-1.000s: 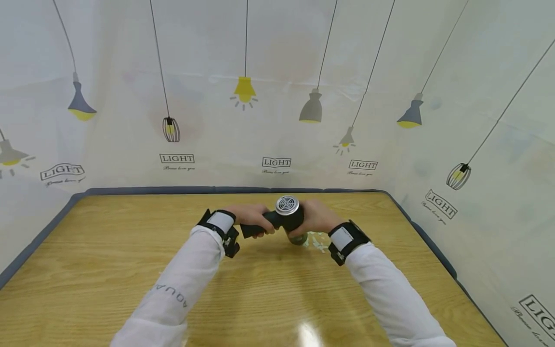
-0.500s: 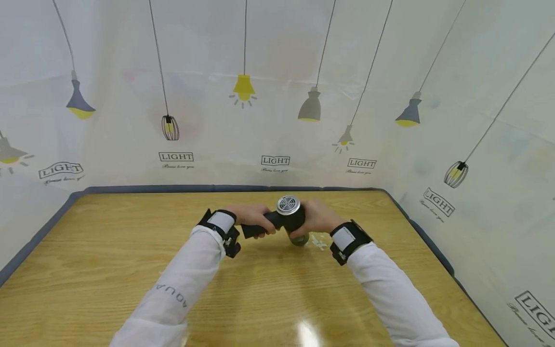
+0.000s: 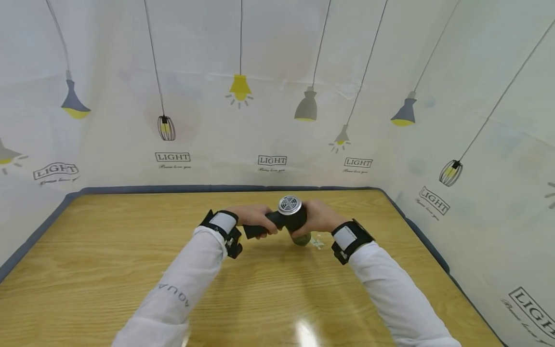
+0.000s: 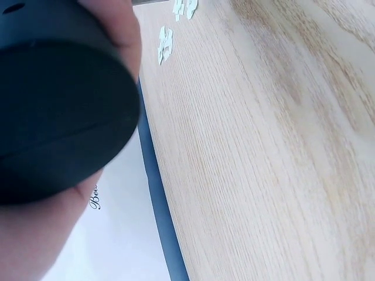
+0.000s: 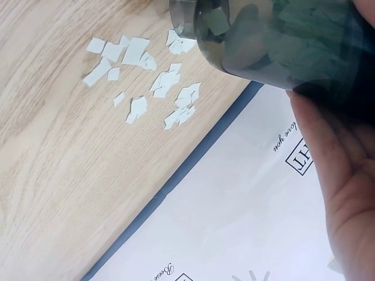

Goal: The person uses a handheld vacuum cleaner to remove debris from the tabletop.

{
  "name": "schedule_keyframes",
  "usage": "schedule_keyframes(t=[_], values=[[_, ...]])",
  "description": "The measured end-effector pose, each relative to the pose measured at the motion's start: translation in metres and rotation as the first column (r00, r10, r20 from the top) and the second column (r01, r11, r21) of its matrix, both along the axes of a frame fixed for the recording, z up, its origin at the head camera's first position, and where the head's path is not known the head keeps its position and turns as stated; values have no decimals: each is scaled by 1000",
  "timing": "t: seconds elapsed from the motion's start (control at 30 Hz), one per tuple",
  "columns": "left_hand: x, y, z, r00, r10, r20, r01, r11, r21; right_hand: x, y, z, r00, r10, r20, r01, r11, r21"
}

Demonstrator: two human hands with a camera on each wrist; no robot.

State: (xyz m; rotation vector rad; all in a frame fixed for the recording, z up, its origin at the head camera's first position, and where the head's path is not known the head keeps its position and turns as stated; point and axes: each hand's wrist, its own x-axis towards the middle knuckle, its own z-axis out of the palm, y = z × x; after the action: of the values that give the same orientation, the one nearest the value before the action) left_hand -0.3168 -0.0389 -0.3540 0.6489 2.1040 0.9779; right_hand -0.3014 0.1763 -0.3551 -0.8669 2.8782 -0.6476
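A black handheld vacuum cleaner (image 3: 296, 221) with a silver round vent grille on top points down at the table. My left hand (image 3: 259, 218) grips its handle, whose blunt black end (image 4: 64, 117) fills the left wrist view. My right hand (image 3: 322, 218) holds the body from the other side. In the right wrist view, pale scraps show inside the smoky see-through dust cup (image 5: 252, 52). Its mouth is by the white paper scraps (image 5: 137, 51) lying on the table. From the head, only a few scraps (image 3: 318, 242) show between the cup and my right wrist.
The wooden table (image 3: 260, 294) has a dark blue-grey border (image 3: 225, 188) along its back and sides. Behind it hangs a pale wall sheet (image 3: 208, 96) printed with lamps. Black straps with small devices sit on both wrists.
Fewer scraps show beside the cup than a second ago. Both hands and the vacuum cleaner have shifted slightly right in view, while the background has drifted left.
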Motion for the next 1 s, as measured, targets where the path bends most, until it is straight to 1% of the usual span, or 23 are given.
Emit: schedule_keyframes(t=[0.23, 0.4, 0.47, 0.63, 0.83, 1.0], values=[[0, 2, -1, 1000, 0, -17, 0, 1000, 2, -2, 1, 0, 1000, -3, 18, 3, 1000, -7], [-1, 3, -2, 1000, 3, -27, -3, 1000, 15, -4, 2, -1, 1000, 6, -6, -6, 1000, -8], [-1, 3, -2, 999, 4, -34, -3, 1000, 20, -5, 2, -1, 1000, -3, -6, 3, 1000, -13], [-3, 1, -5, 999, 8, -36, -7, 999, 40, -8, 0, -2, 1000, -22, -7, 21, 1000, -14], [-5, -3, -7, 998, 16, -53, -13, 998, 65, -10, -4, -1, 999, -15, -31, 14, 1000, -22], [-8, -4, -9, 998, 27, -58, -22, 997, 77, -12, -6, -2, 999, -26, -24, 26, 999, -31]])
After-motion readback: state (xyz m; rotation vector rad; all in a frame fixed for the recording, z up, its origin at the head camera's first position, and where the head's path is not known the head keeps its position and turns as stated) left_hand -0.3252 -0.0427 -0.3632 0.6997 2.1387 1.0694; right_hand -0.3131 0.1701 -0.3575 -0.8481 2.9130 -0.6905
